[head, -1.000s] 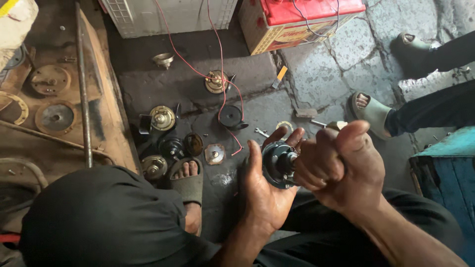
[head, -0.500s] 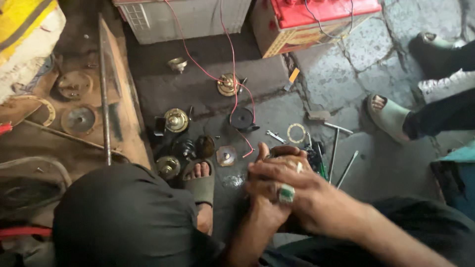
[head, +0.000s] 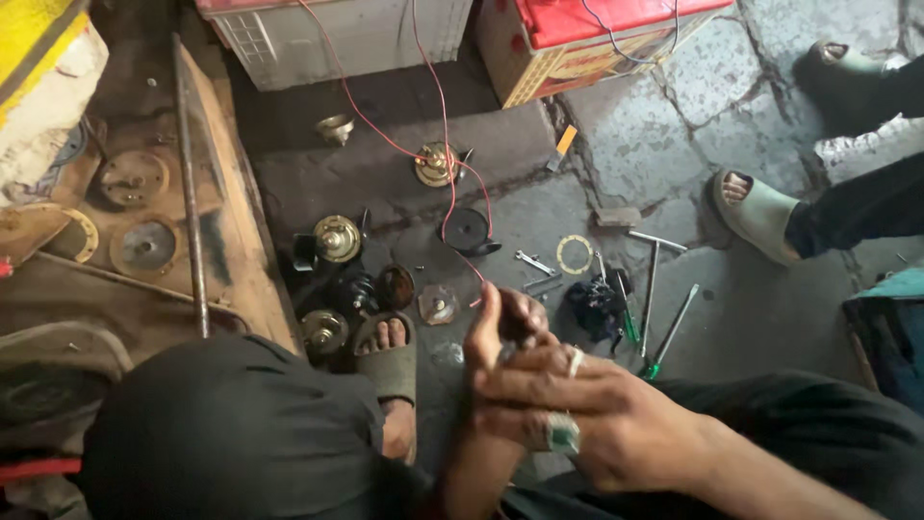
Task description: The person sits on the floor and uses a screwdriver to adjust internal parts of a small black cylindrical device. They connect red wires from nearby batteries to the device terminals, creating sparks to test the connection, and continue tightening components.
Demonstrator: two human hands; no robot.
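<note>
My left hand (head: pixel 499 332) stands with fingers upward, wrapped around a dark round metal part (head: pixel 520 330) that is mostly hidden. My right hand (head: pixel 577 419), wearing two rings, lies across it from the right and closes over the part and the left fingers. Both hands hover above my lap, just over the stone floor. A red wire (head: pixel 450 207) runs from the boxes at the back to a spot just before my left fingertips. Around that spot lie several round horn-like parts, among them a brass-topped one (head: pixel 337 238) and a black disc (head: pixel 467 231).
A grey battery box (head: pixel 318 34) and a red-topped one (head: pixel 577 39) stand at the back. A T-handle wrench (head: pixel 652 270), a green-handled screwdriver (head: pixel 669 332) and a ring gasket (head: pixel 575 253) lie right of my hands. Another person's sandalled foot (head: pixel 756 212) is at right. A wooden plank with a rod (head: pixel 188 183) lies left.
A second ago the round part showed in my open left palm beside my right fist. Now my right hand covers it and both hands clasp it lower down.
</note>
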